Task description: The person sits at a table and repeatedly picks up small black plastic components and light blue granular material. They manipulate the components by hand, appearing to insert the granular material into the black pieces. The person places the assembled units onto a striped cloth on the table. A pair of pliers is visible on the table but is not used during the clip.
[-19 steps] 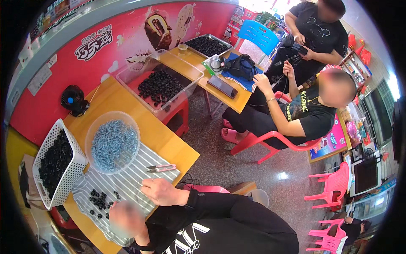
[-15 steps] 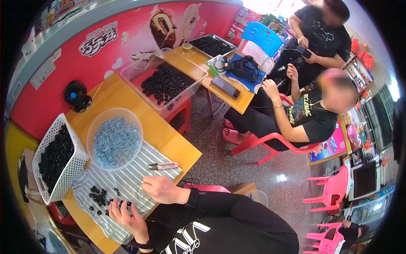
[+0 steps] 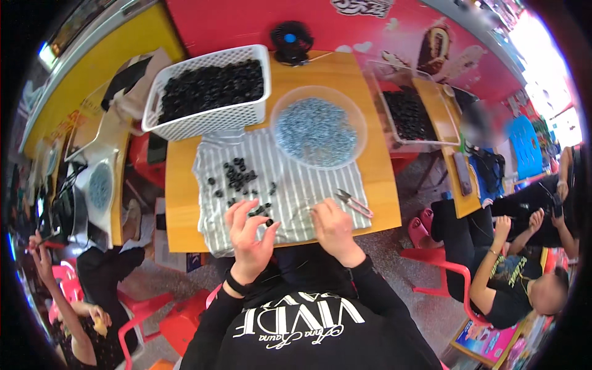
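Because the black pieces (image 3: 236, 180) look small, light and stiff, a pinch at the rim should suit them. Rounded and dark, they lie scattered on the striped cloth (image 3: 299, 188), toward the bench's (image 3: 381, 197) near left corner. The left hand (image 3: 250, 243) has fingers spread wide, one piece beside its thumb; the right hand's (image 3: 335, 229) fingers curl narrowly, their contents impossible to tell.

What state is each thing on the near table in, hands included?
White basket: upright, heaped with black pieces
Clear bowl: upright, holding blue pieces
Striped cloth: spread, wrinkled
Loose black pieces: scattered on cloth
Snips: lying, blades apart
Fan: upright, running or not unclear
Left hand: fingers spread
Right hand: fingers bent, grip unclear
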Tool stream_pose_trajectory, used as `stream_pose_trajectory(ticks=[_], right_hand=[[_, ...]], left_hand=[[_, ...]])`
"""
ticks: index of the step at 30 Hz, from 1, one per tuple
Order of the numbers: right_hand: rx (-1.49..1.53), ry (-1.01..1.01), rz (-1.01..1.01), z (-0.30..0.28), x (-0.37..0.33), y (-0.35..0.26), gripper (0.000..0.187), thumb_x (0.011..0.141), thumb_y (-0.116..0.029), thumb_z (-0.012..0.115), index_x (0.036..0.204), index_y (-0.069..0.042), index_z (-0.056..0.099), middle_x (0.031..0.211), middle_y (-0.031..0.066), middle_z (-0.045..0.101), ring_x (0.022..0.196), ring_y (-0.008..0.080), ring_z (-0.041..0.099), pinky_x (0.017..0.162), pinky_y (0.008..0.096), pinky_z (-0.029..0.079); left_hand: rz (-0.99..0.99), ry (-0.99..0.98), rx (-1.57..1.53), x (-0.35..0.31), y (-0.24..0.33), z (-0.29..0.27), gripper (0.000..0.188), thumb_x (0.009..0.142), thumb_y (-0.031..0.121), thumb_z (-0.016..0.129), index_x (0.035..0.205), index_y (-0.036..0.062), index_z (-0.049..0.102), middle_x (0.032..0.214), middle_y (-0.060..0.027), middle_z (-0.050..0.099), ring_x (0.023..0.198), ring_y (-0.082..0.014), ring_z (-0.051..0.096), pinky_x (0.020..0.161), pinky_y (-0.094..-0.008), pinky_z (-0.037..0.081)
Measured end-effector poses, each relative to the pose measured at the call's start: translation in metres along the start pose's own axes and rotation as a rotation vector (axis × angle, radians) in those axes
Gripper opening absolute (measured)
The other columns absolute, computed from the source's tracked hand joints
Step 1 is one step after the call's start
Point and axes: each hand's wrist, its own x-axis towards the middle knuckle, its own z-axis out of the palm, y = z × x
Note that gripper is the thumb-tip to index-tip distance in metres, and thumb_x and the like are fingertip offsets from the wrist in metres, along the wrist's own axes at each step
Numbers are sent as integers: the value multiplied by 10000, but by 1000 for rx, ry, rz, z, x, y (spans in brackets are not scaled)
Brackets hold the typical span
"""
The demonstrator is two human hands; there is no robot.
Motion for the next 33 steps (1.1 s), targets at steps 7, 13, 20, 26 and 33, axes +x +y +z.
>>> stream_pose_trajectory(ticks=[7, 13, 20, 26, 33], right_hand=[[359, -2, 84, -13, -3, -4, 111, 841, 60, 658, 903, -6, 593, 811, 111, 568, 657, 241, 590, 557, 325, 443], [593, -63, 169, -19, -2, -16, 127, 844, 93, 646, 934, 5, 633, 841, 71, 589, 704, 143, 594, 593, 252, 455], [736, -89, 160, -16, -2, -44, 144, 860, 97, 633, 972, 13, 662, 887, 90, 621, 775, 153, 632, 661, 254, 496], [704, -62, 157, -17, 4, -43, 141, 854, 111, 634, 953, 17, 669, 880, 70, 618, 763, 128, 583, 658, 246, 454], [521, -58, 109, -13, 7, -30, 138, 849, 89, 647, 952, 0, 672, 859, 74, 616, 715, 139, 591, 600, 249, 451]], left_hand=[[-227, -140, -564, -9, 1, 7, 197, 811, -78, 727, 986, -10, 668, 1019, -95, 676, 859, -113, 633, 713, -224, 496], [-654, -259, -1075, -16, -1, 13, 169, 903, -9, 678, 1071, -11, 692, 956, -77, 709, 818, -103, 658, 724, -213, 514], [-806, -304, -1472, -24, -11, 20, 277, 982, 97, 606, 1228, -22, 652, 991, -108, 705, 849, -151, 672, 722, -233, 526], [-788, -275, -1254, -22, -4, 17, 269, 965, 46, 612, 1224, -23, 637, 1023, -106, 699, 870, -142, 665, 765, -234, 519], [-730, -297, -1083, -24, -5, 19, 220, 926, -10, 638, 1144, 0, 663, 1028, -54, 683, 887, -102, 642, 781, -231, 505]])
